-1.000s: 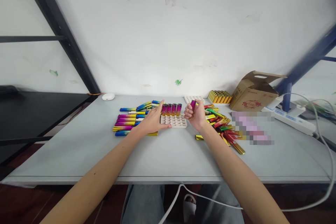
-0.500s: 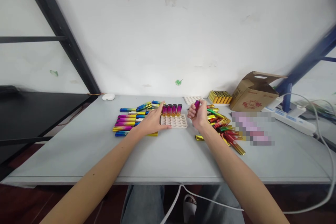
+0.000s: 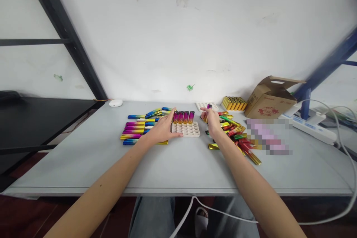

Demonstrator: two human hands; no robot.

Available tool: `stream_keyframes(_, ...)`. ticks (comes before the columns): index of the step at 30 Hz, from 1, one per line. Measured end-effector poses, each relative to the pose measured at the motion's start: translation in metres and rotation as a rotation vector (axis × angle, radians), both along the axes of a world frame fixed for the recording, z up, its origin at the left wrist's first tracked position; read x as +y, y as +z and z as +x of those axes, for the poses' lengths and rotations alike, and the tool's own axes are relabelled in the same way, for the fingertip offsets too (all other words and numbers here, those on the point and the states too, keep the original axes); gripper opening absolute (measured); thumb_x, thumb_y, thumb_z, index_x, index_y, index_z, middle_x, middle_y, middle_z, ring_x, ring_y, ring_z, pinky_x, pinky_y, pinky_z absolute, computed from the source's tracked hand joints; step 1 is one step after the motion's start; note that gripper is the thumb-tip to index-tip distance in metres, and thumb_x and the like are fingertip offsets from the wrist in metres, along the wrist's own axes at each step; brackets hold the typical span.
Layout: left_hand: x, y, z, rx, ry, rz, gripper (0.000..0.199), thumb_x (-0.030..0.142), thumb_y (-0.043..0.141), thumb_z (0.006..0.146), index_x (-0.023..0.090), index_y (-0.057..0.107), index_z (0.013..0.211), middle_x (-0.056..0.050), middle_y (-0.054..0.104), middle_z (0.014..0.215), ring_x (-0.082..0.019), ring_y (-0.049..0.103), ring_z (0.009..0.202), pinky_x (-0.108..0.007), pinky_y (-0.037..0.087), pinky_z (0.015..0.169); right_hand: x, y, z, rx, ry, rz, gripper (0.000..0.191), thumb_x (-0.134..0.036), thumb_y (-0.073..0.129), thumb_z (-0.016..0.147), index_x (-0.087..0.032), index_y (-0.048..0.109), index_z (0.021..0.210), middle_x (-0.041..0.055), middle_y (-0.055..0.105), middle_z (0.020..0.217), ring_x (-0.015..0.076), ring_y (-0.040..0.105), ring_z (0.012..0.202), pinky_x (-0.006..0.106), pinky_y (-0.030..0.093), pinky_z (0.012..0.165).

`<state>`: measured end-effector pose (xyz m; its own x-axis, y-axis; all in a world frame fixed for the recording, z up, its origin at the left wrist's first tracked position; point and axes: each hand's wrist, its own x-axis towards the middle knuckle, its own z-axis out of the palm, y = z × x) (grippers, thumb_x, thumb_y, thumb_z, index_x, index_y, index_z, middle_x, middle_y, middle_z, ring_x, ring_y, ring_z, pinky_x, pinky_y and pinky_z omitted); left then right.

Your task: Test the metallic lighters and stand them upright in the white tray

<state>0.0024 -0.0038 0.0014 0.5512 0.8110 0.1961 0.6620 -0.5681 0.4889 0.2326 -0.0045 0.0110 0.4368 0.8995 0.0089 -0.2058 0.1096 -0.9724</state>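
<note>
Two hands are over the desk (image 3: 178,169); the left hand (image 3: 163,128) is spread wide, its thumb at the near left edge of one tray (image 3: 190,134); the right hand (image 3: 213,123) is closed around one purple tube (image 3: 209,106), just right of that tray; four standing tubes (image 3: 186,117), purple and gold, show in a row at the tray's far side; two heaps lie beside, the left heap (image 3: 134,127) and the right heap (image 3: 237,132), too overlapped to count; two more trays sit behind, one pale tray (image 3: 199,105) and one gold-filled tray (image 3: 234,110); one box (image 3: 267,104), one power strip (image 3: 314,130) and one white case (image 3: 115,103) complete the count; the desk is smooth grey; behind is a scuffed white wall (image 3: 167,37), below a dark red floor (image 3: 80,219).
</note>
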Motion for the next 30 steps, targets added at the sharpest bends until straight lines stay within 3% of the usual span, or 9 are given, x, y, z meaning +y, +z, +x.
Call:
stream_keyframes(3, -0.001, 0.002, 0.000, -0.009, -0.003, 0.003, 0.115, 0.064, 0.069, 0.072, 0.022, 0.002, 0.156, -0.017, 0.029, 0.156, -0.037, 0.030, 0.142, -0.048, 0.030, 0.111, -0.001, -0.003, 0.002, -0.176, -0.037, -0.037, 0.015, -0.031, 0.057, 0.076, -0.020, 0.067, 0.078, -0.0004, 0.059, 0.067, 0.0149, 0.053, 0.065, 0.025, 0.042, 0.056)
stream_keyframes(6, -0.001, 0.002, 0.000, -0.005, -0.013, 0.027, 0.114, 0.063, 0.069, 0.073, 0.021, 0.003, 0.155, -0.018, 0.032, 0.154, -0.036, 0.030, 0.142, -0.048, 0.029, 0.112, -0.002, -0.007, 0.004, -0.419, -0.031, 0.090, 0.013, -0.035, 0.062, 0.077, -0.022, 0.065, 0.073, -0.0021, 0.055, 0.060, 0.0172, 0.052, 0.065, 0.027, 0.041, 0.060)
stream_keyframes(9, 0.000, 0.002, -0.001, 0.008, -0.017, 0.055, 0.114, 0.063, 0.069, 0.073, 0.020, 0.002, 0.155, -0.018, 0.031, 0.154, -0.035, 0.030, 0.142, -0.047, 0.027, 0.113, 0.001, -0.011, 0.007, -0.537, 0.065, 0.212, 0.012, -0.033, 0.068, 0.074, -0.022, 0.064, 0.072, -0.0013, 0.059, 0.062, 0.0191, 0.055, 0.069, 0.029, 0.043, 0.066)
stream_keyframes(15, 0.001, 0.000, -0.001, 0.046, 0.011, 0.073, 0.113, 0.065, 0.067, 0.073, 0.017, 0.005, 0.155, -0.020, 0.034, 0.151, -0.036, 0.031, 0.140, -0.048, 0.028, 0.112, 0.005, -0.013, 0.016, -0.456, 0.196, 0.202, 0.015, -0.025, 0.073, 0.069, -0.021, 0.059, 0.070, -0.0020, 0.061, 0.062, 0.0184, 0.057, 0.069, 0.029, 0.046, 0.065)
stream_keyframes(19, 0.003, -0.001, -0.001, 0.048, 0.012, 0.086, 0.105, 0.065, 0.067, 0.073, 0.017, 0.017, 0.152, -0.020, 0.035, 0.151, -0.037, 0.031, 0.140, -0.049, 0.028, 0.112, 0.003, -0.010, 0.018, -0.383, 0.306, 0.191, 0.017, -0.023, 0.074, 0.068, -0.021, 0.059, 0.074, -0.0040, 0.061, 0.061, 0.0179, 0.059, 0.069, 0.028, 0.049, 0.064)
stream_keyframes(25, 0.007, -0.008, -0.001, 0.066, 0.022, 0.142, 0.093, 0.073, 0.062, 0.072, 0.015, 0.038, 0.142, -0.019, 0.044, 0.142, -0.037, 0.036, 0.135, -0.050, 0.032, 0.110, 0.001, -0.010, 0.017, -0.473, 0.404, 0.193, 0.014, -0.023, 0.072, 0.074, -0.020, 0.065, 0.085, 0.0034, 0.071, 0.081, 0.0212, 0.067, 0.083, 0.036, 0.052, 0.083)
stream_keyframes(30, 0.007, -0.010, 0.000, 0.052, 0.055, 0.192, 0.087, 0.075, 0.064, 0.068, 0.013, 0.054, 0.128, -0.020, 0.044, 0.140, -0.041, 0.028, 0.139, -0.055, 0.026, 0.113, 0.005, -0.018, 0.016, -0.478, 0.426, 0.224, 0.022, -0.024, 0.073, 0.073, -0.019, 0.064, 0.092, 0.0059, 0.072, 0.092, 0.0243, 0.067, 0.098, 0.042, 0.050, 0.093)
